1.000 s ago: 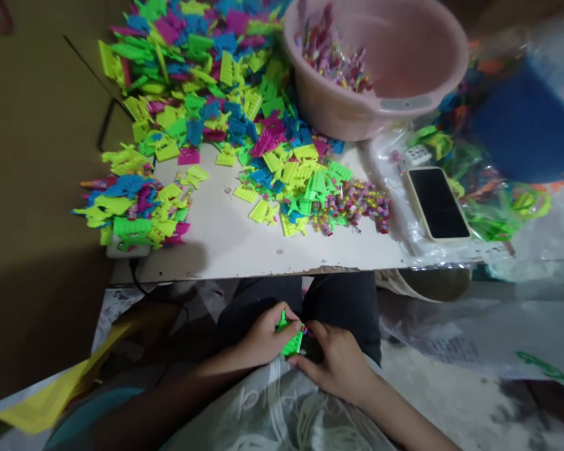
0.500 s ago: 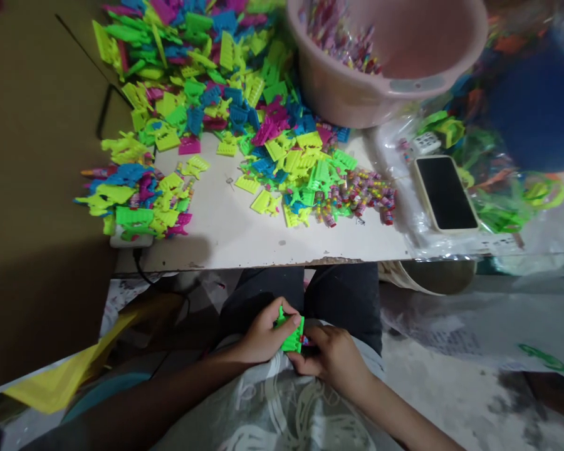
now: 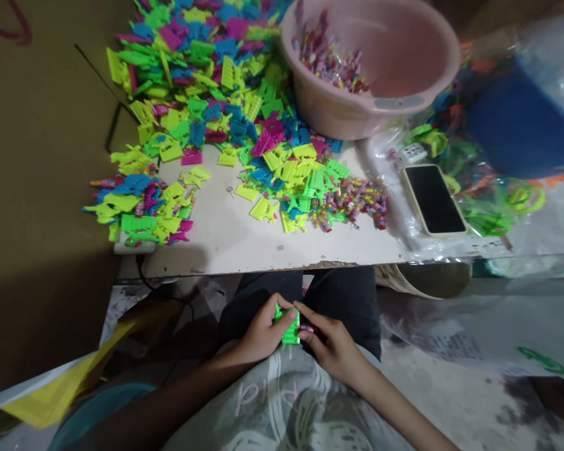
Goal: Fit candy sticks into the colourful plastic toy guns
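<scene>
Above my lap, my left hand point(image 3: 269, 326) is closed on a bright green plastic toy piece point(image 3: 290, 332) with a ridged, slotted body, the thumb lying across its face. My right hand point(image 3: 333, 341) is at the piece's right edge. Its thumb presses a small pink-labelled crayon-like stick point(image 3: 305, 328) against that edge, and its index finger reaches the top corner. How deep the stick sits in the piece is hidden. On the table lie a heap of similar green, yellow, blue and pink plastic pieces point(image 3: 235, 113) and a pile of small pink-labelled sticks point(image 3: 361, 199).
A pink basin point(image 3: 338, 116) holding more sticks stands at the back. A phone point(image 3: 435, 199) lies on clear plastic bags to the right. Pieces with sticks are heaped at the left point(image 3: 143, 210) over a white box with a cable. The table's front edge point(image 3: 263, 271) is chipped.
My right hand has risen slightly, its index finger now at the green piece's top corner. The stick's visible end has shifted up along the edge. The view has shifted slightly.
</scene>
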Available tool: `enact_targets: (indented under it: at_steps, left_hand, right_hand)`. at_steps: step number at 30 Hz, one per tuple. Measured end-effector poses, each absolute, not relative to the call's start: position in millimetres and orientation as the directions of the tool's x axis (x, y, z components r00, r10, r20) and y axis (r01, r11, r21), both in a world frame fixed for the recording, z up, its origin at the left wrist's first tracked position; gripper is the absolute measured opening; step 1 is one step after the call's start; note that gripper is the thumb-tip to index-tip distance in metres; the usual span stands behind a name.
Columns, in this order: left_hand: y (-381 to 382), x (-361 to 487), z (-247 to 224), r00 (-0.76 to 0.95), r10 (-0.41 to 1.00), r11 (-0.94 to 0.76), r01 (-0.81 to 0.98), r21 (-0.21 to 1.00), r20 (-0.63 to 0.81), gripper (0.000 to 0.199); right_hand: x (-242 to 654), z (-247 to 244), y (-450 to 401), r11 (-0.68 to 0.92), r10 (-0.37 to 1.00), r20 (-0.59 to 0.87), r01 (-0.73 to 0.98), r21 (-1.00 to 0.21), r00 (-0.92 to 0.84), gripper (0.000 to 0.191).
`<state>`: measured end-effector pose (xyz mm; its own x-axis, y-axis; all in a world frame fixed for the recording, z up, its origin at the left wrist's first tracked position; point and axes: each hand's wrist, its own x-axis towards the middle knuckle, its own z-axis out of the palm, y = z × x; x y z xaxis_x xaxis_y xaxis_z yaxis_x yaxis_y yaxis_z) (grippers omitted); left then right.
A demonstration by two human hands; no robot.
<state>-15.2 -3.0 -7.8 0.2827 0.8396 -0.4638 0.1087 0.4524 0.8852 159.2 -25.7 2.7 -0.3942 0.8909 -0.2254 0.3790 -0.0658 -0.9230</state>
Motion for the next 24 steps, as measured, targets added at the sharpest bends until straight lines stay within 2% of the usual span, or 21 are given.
enact_targets:
  at_steps: [4,14,17,20,22,24]
  left_hand:
    - [-6,-15,-11,0.256,0.843,0.449,0.149,0.881,-0.474,0.029]
    - [-7,-16,-12,0.272,0.832,0.464,0.138,0.875,-0.484,0.028]
    - [0,-15,-6,0.263,0.865,0.396,0.167,0.903,-0.428,0.023]
    - [22,-23,7,0.238,0.921,0.236,0.294,0.926,-0.310,0.016]
    - [47,-39,21,0.191,0.968,0.071,0.407,0.911,-0.161,0.012]
    - [76,-62,40,0.113,0.992,-0.113,0.540,0.834,0.061,0.013]
  right_hand:
    - [155,-7,-29,-0.133,0.904,-0.238,0.295,-0.946,-0.355,0.045]
    - [154,-7,-29,-0.127,0.910,-0.238,0.319,-0.939,-0.339,0.041]
    - [161,-10,-20,0.037,0.931,-0.114,0.401,-0.916,-0.346,0.041]
    - [174,-10,4,0.273,0.950,0.129,0.563,-0.780,-0.283,0.040]
    - [180,5,29,0.405,0.914,0.278,0.640,-0.653,-0.294,0.039]
    - [180,36,54,0.535,0.845,0.364,0.644,-0.547,-0.392,0.032]
